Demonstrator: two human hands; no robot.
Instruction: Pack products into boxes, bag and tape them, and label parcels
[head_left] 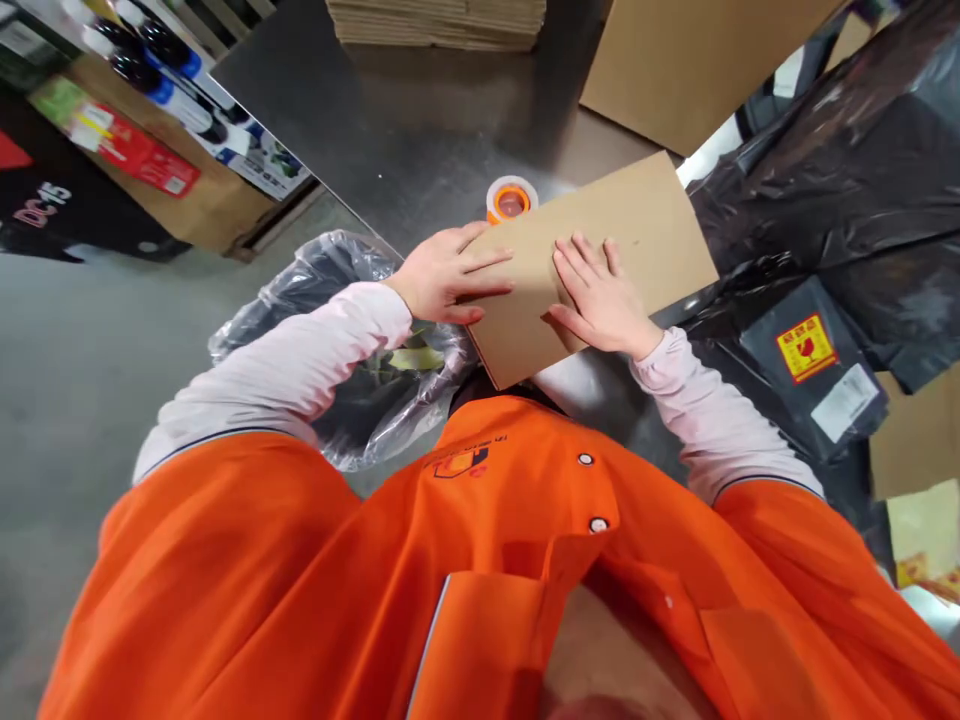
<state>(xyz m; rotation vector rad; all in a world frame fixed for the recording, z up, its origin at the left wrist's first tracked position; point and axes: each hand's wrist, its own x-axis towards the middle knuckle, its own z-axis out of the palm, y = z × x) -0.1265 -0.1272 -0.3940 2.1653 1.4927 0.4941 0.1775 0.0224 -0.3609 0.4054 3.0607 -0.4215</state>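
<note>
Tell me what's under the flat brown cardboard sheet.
The flat brown cardboard sheet lies on a shiny grey metal table. Whatever is right beneath it is covered and cannot be seen.

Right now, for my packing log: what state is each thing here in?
Cardboard sheet, flat, under both hands.
Left hand, resting open on the sheet's edge.
Right hand, resting open on the sheet.
Packing tape roll, lying on its side beyond the sheet.
Flattened cartons, stacked.
Clear plastic bag, crumpled.
Black plastic sheeting, crumpled.

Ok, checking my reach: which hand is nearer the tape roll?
Left. The left hand rests just short of the tape roll; the right hand lies farther off, to its right, on the cardboard.
</note>
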